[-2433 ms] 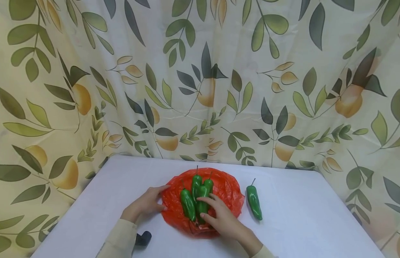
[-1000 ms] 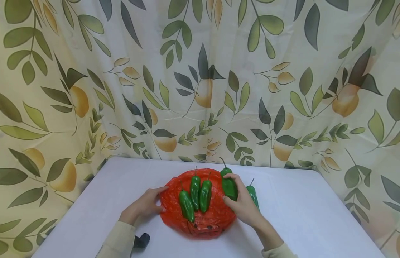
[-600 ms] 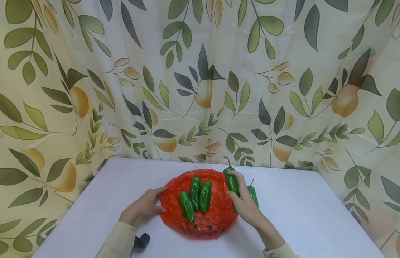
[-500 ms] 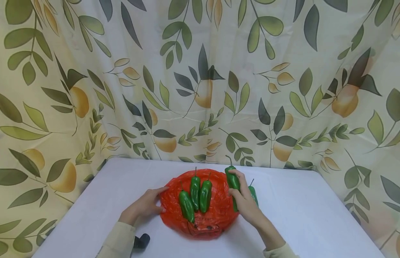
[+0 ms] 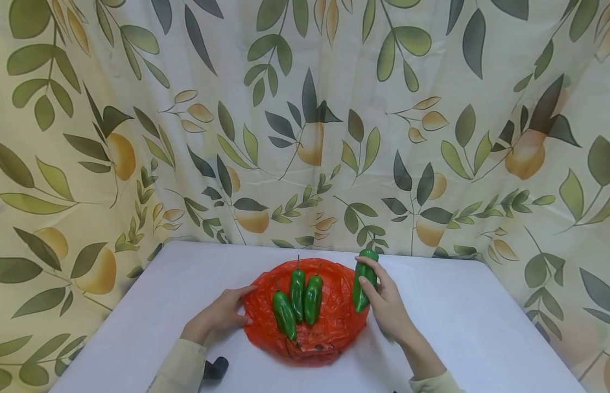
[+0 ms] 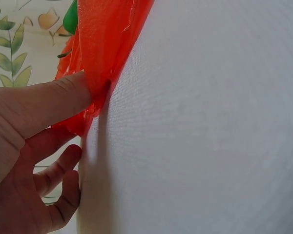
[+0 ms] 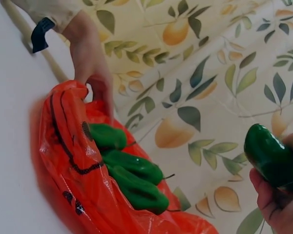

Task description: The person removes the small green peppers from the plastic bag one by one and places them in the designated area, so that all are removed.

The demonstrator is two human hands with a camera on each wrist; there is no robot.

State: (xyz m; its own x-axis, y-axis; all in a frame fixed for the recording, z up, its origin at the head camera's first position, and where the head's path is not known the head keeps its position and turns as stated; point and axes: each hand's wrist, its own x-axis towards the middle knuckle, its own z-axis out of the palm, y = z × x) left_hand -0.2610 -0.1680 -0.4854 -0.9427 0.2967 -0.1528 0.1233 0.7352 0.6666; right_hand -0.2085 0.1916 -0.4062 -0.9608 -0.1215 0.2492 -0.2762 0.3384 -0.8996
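Right hand (image 5: 390, 305) clamped on green pepper (image 5: 366, 286), off the red plastic bag (image 5: 340, 322) toward the counter's (image 5: 462, 327) right edge; left hand (image 5: 225, 311) pinches bag, three peppers (image 5: 297, 295) inside. Likely mid-transfer; next probably needs controlled lowering.

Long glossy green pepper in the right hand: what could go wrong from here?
The glossy green pepper looks slick and might slip from the right hand. Dropped by the right edge of the red plastic bag, it could roll onto the white table. The left hand pinches the bag's left edge; a tug might shift the three green peppers there.
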